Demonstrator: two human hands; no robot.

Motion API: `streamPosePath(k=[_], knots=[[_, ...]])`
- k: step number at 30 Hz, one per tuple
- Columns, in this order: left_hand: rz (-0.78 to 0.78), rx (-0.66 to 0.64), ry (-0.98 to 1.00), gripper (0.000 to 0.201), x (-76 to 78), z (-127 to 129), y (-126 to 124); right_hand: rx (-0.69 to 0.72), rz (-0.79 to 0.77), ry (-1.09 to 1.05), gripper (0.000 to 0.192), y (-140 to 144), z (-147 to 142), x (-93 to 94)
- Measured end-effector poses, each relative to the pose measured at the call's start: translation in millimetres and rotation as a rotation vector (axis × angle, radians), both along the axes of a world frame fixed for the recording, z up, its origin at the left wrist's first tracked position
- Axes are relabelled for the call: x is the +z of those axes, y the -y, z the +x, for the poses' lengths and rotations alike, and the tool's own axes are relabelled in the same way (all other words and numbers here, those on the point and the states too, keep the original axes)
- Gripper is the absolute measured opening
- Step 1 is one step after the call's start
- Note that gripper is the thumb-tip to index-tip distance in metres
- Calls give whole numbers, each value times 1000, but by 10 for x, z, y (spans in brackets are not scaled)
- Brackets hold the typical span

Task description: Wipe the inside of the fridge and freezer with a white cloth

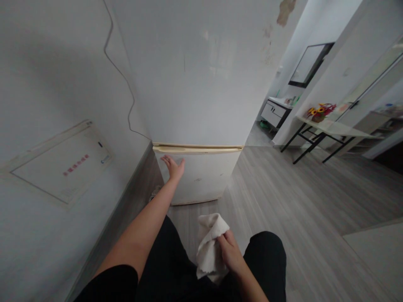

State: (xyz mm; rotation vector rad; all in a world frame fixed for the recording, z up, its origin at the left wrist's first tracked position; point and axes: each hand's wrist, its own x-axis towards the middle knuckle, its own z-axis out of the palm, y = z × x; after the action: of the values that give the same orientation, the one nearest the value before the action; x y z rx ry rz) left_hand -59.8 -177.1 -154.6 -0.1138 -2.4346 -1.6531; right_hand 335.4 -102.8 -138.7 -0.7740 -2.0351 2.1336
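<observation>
A tall white refrigerator (pixel 201 84) stands straight in front of me, with a yellowed handle strip (pixel 201 149) between its upper and lower doors. My left hand (pixel 174 167) reaches out to the left part of the lower door (pixel 204 176), just under the strip. Its fingers are spread and it holds nothing; whether it touches the door I cannot tell. Between my knees, my right hand (pixel 231 251) grips a cream-coloured cloth (pixel 209 243) that hangs down in folds. Marks and small stains show on both doors.
Close on the left is a wall with an electrical panel cover (pixel 63 163) and a loose grey cable (pixel 121 71). Grey wood-look floor (pixel 267 188) spreads to the right. Farther off are a table (pixel 333 126) with flowers (pixel 321 111), a vanity cabinet (pixel 273 112) and a mirror (pixel 310 63).
</observation>
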Motion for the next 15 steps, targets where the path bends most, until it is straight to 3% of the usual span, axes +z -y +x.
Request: streamPosePath(k=[4, 9, 12, 15], knots=[[-25, -9, 11, 106, 30, -137, 8, -46, -12, 15, 62, 101, 9, -85], [-130, -86, -15, 95, -69, -99, 255, -51, -29, -14, 61, 175, -118, -33], [-248, -208, 26, 70, -265, 6, 521, -15, -16, -22, 54, 215, -261, 52], [-385, -364, 124, 40, -616, 300, 931, -23, -5, -45, 49, 244, -465, 95]])
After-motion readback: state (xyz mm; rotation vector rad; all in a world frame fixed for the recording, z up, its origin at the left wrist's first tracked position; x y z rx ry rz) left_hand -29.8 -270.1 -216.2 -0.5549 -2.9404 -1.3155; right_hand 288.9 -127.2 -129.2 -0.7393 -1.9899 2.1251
